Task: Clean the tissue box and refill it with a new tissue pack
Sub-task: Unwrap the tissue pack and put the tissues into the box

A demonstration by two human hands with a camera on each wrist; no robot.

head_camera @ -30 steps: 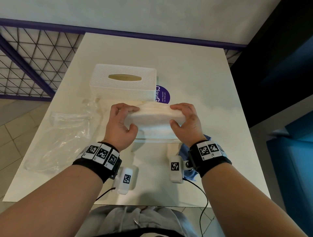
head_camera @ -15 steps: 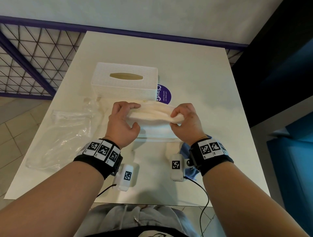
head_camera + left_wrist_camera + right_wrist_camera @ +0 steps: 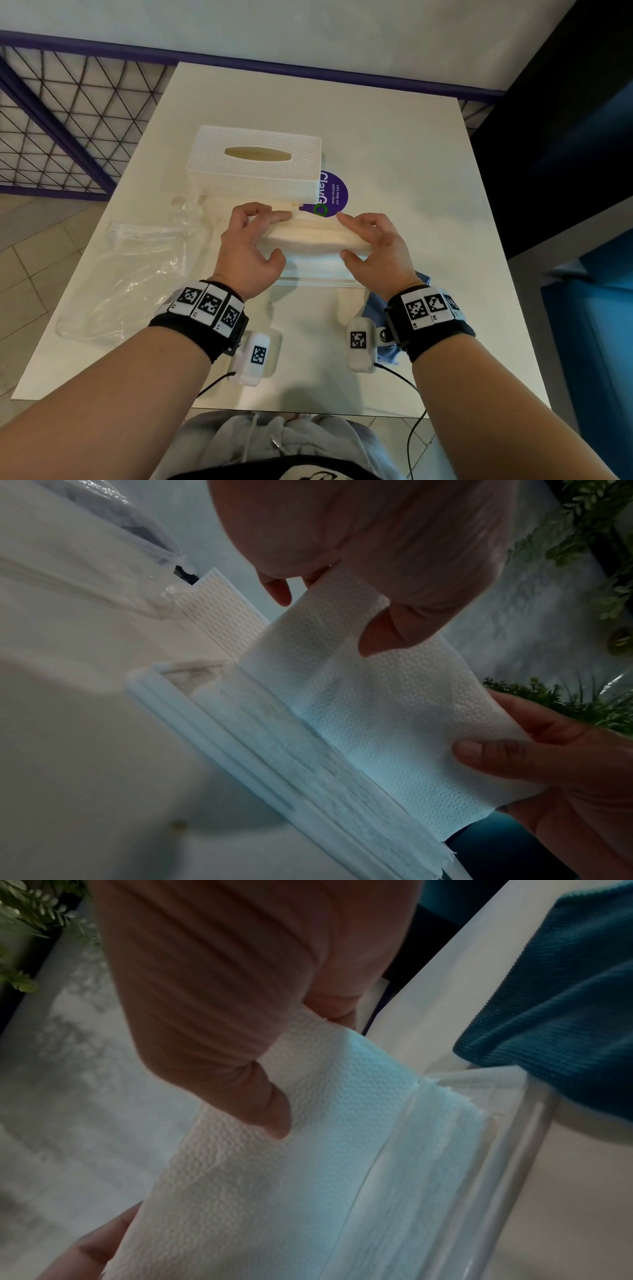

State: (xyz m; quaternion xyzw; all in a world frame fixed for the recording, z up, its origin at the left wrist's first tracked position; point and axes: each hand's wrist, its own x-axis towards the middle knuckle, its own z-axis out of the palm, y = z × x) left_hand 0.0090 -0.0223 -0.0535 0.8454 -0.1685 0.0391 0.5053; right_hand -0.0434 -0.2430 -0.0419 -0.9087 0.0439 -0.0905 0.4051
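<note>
Here your left hand (image 3: pixel 248 246) and right hand (image 3: pixel 375 248) each pinch one end of one tissue stack (image 3: pixel 310 236). One white tissue box (image 3: pixel 255 164) stands just beyond; one clear wrapper (image 3: pixel 130 260) lies left.

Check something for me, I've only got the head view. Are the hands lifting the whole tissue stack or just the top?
Observer: Just the top. In the left wrist view, the left hand and right hand pinch a curled, embossed top tissue layer. The tissue stack lies in the clear base tray.
Operator: Is the stack inside the rim?
Observer: At the right end, yes. The right wrist view shows its ragged edge inside the rim.
Operator: What's the blue thing under my right wrist?
Observer: A ribbed teal cloth. Its edge seems to overlap the tray's corner.
</note>
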